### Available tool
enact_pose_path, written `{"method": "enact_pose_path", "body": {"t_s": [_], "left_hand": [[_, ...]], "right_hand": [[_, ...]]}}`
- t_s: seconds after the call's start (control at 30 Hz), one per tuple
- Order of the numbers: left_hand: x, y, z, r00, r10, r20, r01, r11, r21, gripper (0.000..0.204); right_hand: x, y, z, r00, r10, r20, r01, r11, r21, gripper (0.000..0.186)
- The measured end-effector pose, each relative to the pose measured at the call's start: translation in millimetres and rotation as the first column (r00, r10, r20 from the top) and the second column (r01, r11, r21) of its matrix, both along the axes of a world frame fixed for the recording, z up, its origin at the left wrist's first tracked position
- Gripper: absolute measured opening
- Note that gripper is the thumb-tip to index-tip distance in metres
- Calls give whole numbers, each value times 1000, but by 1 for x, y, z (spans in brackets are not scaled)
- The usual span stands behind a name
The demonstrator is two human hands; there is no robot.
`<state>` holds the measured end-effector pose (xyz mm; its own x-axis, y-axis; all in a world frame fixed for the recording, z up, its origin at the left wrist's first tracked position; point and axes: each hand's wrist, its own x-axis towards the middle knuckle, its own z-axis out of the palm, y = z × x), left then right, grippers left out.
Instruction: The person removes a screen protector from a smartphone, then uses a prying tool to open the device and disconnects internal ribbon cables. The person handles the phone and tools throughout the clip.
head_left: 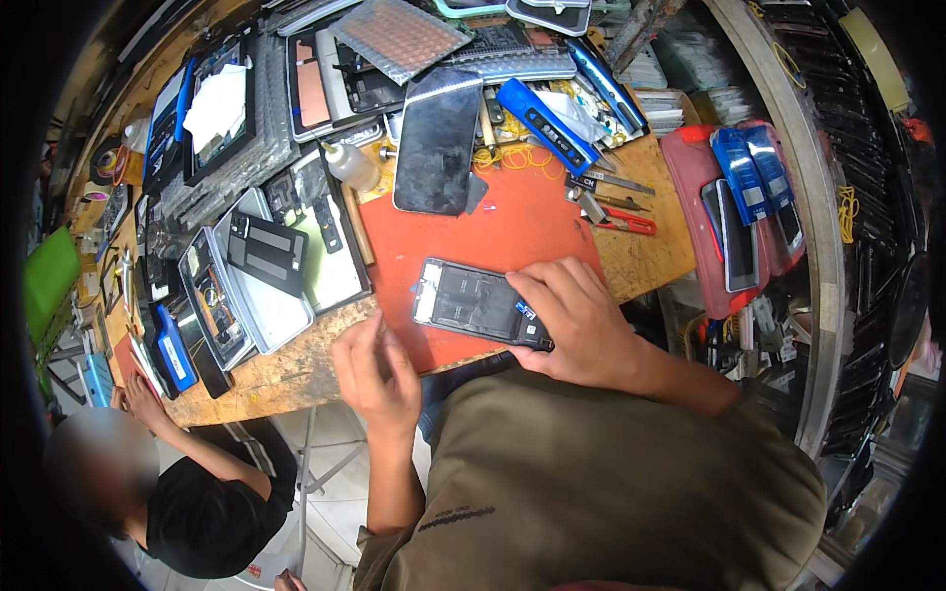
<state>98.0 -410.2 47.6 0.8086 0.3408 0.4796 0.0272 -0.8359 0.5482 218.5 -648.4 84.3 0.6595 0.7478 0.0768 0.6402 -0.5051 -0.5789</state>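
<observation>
An opened phone body [471, 300] lies tilted over the red-orange mat [512, 212], its inner side showing a dark bay and a pale section at the left end. My right hand [576, 315] is closed around its right end, thumb on top. Left of the phone, at the mat's front edge, my left hand [377, 374] is raised and apart from it. Its fingers are loosely bent and nothing shows in them. Farther back on the mat rests a phone with a dark, smudged screen [439, 148].
Left are a clear dropper bottle [350, 165], a black back panel [266, 253] and stacked device parts. A blue handheld device [547, 128], tweezers and a red cutter [626, 222] lie at the back right. A red tray [690, 163] holds phones. Another person's hand [146, 402] touches the bench's left end.
</observation>
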Motion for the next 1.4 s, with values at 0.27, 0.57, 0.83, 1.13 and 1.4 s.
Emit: {"method": "enact_pose_path", "body": {"t_s": [0.27, 0.57, 0.83, 1.13, 1.4], "left_hand": [[42, -25, 31, 930, -363, -52, 365, 930, 43, 37], [54, -31, 34, 930, -324, 176, 119, -187, -975, 29], [48, -43, 21, 958, -267, -102, -87, 68, -994, 23], [41, -47, 24, 951, -205, -234, -128, 428, -895, 38], [-1, -32, 26, 977, -214, 12, 210, 942, -262, 16]], "right_hand": [[34, 15, 26, 989, 29, -146, 26, 932, 362, 85], [40, 36, -10, 413, 545, -730, 236, 710, 664, 62], [20, 41, -34, -157, 720, -676, 671, 580, 461, 57], [29, 35, -36, -137, 811, -568, 682, 493, 540, 63], [38, 40, -39, -121, 873, -473, 719, 406, 564, 69]]}}
